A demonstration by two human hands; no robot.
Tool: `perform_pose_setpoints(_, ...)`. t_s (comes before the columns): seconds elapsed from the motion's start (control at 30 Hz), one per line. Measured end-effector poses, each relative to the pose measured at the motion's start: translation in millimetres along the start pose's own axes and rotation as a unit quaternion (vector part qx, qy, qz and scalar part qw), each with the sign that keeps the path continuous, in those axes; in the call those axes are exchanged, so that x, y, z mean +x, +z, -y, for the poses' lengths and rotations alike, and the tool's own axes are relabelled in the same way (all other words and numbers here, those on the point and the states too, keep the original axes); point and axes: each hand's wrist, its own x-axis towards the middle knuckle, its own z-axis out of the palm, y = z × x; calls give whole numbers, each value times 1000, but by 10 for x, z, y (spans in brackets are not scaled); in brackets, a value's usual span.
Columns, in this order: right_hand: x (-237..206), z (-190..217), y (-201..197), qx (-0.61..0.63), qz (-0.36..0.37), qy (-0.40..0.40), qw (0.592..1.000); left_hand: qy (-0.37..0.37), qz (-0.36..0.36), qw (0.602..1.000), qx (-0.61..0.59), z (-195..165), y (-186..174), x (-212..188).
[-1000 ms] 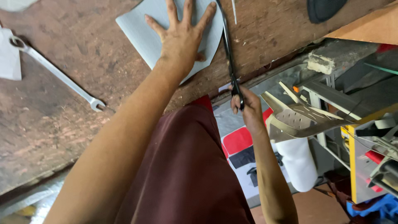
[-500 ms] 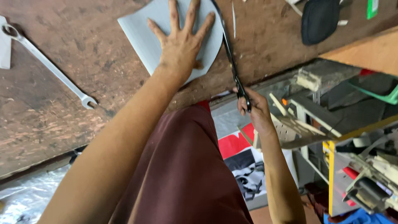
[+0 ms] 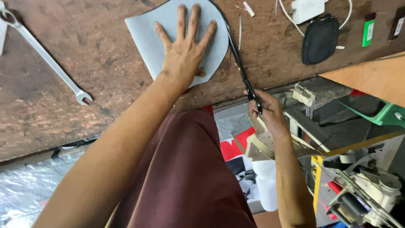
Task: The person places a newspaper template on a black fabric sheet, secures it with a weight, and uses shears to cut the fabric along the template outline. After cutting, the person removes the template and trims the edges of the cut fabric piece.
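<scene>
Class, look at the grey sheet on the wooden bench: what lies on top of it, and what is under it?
The left hand lies flat on the grey sheet, fingers spread. Scissors in the right hand run along its curved edge. Under it is the wooden bench; anything else beneath is covered.

Even, fairly bright daylight-type light, no hard glare. Soft shadow under left hand (image 3: 184,50) on grey sheet (image 3: 147,36). Wooden workbench (image 3: 63,109) sharp; forearm near lens slightly soft. Wide-angle stretch at edges. Clutter below bench at right dimmer, busy.
</scene>
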Motion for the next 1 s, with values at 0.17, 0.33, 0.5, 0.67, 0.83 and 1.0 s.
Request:
perform_pose_setpoints(0.17, 135, 89, -80, -8, 26, -20, 999, 2, -11, 1000, 19, 5, -14, -5)
perform_pose_setpoints(0.33, 216, 206, -160, -22, 28, 3, 999, 4, -13, 1000, 3, 20, -38, -7)
perform_pose_setpoints(0.5, 265, 292, -234, -22, 48, 24, 998, 0, -12, 1000, -6, 35, -42, -13)
perform_pose_setpoints(0.67, 396, 394, -353, -17, 100, -1, 995, -13, -6, 1000, -8, 40, -30, -3)
perform_pose_setpoints(0.83, 484, 623, -528, -68, 81, 43, 993, -17, -20, 1000, -8, 48, -13, 7)
perform_pose_setpoints(1.0, 683, 785, -622, -129, 102, 45, 985, -30, -21, 999, 5, 95, -18, 1)
